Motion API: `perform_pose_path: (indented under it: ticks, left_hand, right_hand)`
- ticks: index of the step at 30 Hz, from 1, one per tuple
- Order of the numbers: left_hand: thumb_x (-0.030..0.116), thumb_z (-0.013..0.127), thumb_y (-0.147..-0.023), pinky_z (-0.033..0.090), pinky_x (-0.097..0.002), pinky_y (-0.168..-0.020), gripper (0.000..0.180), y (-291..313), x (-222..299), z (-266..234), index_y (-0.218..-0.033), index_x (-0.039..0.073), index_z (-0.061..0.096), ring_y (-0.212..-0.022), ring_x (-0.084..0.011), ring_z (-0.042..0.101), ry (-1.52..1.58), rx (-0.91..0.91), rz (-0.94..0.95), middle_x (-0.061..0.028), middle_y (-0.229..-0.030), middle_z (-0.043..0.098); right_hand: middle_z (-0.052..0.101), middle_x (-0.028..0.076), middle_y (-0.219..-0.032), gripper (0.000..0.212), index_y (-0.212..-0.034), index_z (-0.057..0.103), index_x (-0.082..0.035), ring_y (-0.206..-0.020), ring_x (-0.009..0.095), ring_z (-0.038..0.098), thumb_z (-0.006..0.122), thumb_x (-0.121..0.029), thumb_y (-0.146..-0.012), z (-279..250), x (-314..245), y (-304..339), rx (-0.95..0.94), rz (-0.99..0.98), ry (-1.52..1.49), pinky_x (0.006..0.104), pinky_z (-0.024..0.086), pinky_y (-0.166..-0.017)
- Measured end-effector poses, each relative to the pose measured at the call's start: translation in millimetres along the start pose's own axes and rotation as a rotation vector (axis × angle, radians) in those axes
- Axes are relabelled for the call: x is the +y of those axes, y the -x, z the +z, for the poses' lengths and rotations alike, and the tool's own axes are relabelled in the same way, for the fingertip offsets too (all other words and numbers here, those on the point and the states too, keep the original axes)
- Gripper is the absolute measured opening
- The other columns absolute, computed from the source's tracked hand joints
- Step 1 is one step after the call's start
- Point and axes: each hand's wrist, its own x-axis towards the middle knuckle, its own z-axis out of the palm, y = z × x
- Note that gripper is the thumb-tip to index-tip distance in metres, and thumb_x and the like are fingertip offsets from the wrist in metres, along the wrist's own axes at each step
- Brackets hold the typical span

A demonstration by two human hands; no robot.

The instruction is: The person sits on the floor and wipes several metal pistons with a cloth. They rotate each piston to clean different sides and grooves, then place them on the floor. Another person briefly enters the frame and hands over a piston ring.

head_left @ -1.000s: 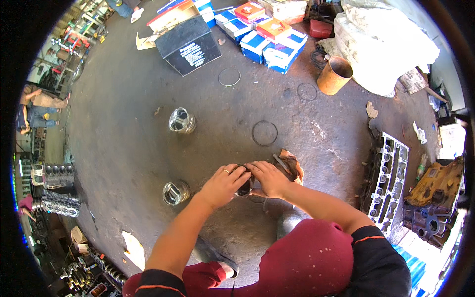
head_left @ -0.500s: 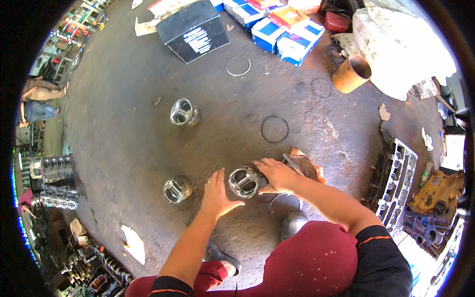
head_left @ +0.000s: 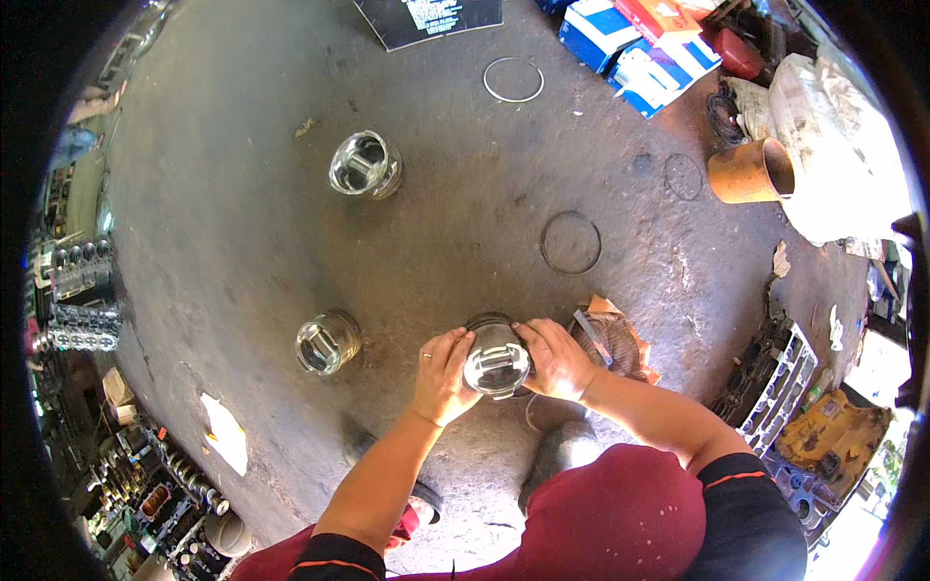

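Between my two hands is a shiny metal piston [head_left: 497, 368], its hollow underside facing up and tipped toward me. My left hand [head_left: 446, 378] presses on its left side, fingers bent around the far edge. On the opposite side my right hand [head_left: 554, 360] grips it the same way. A second piston [head_left: 329, 342] stands on the floor to the left of my left hand, and a third piston [head_left: 366, 167] is farther off. Just right of my right hand lies a round brown object [head_left: 620, 351] on torn orange paper, with a flat grey strip [head_left: 593, 337] across it.
Thin rings lie on the floor: a dark ring [head_left: 572, 242] and a pale ring [head_left: 513, 79] farther away. Blue-and-white boxes [head_left: 644, 73], a black box [head_left: 431, 21] and a rusty cylinder [head_left: 748, 172] stand at the back. Engine parts [head_left: 160, 494] fill the left edge.
My hands have closed in on the near piston, which they were flanking apart, and it now tilts toward me. The view has shifted, so the floor items sit differently.
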Motion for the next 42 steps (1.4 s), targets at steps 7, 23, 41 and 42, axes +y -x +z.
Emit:
perform_pose_path:
  ticks: [7,23,41,42]
  left_hand:
    - [0.029,0.090,-0.066,0.046,-0.0504,-0.102,0.085,-5,-7,-6,-0.138,0.003,0.055,-0.119,-0.0359,0.058,-0.040,-0.052,0.056,-0.0163,-0.137,0.058]
    - [0.037,0.092,-0.070,0.045,-0.0498,-0.106,0.098,-53,-11,-36,-0.150,0.003,0.047,-0.125,-0.0401,0.057,0.190,-0.585,-0.101,-0.0195,-0.133,0.060]
    - [0.037,0.094,-0.066,0.045,-0.0467,-0.104,0.103,-42,-24,-24,-0.151,0.002,0.047,-0.117,-0.0363,0.058,0.201,-0.502,0.023,-0.0153,-0.128,0.060]
    - [0.037,0.094,-0.066,0.046,-0.0466,-0.103,0.102,-43,-23,-25,-0.149,0.002,0.048,-0.118,-0.0366,0.058,0.209,-0.502,0.023,-0.0156,-0.129,0.060]
  right_hand:
    - [0.056,0.022,-0.127,0.092,-0.145,0.048,-0.001,-0.116,0.042,0.060,0.091,-0.024,-0.066,4,6,-1,0.022,0.012,-0.071,0.0484,0.050,-0.103]
    - [0.060,0.016,-0.129,0.099,-0.148,0.050,-0.012,-0.117,0.041,0.064,0.091,-0.051,-0.067,-57,7,-65,-0.637,0.004,0.031,0.0504,0.054,-0.098]
    - [0.064,0.013,-0.122,0.100,-0.143,0.058,-0.009,-0.115,0.033,0.062,0.089,-0.062,-0.064,-41,26,-52,-0.442,-0.231,0.193,0.0453,0.047,-0.101]
    - [0.064,0.013,-0.124,0.102,-0.144,0.057,-0.010,-0.115,0.033,0.061,0.088,-0.064,-0.064,-42,25,-54,-0.466,-0.224,0.178,0.0453,0.047,-0.101]
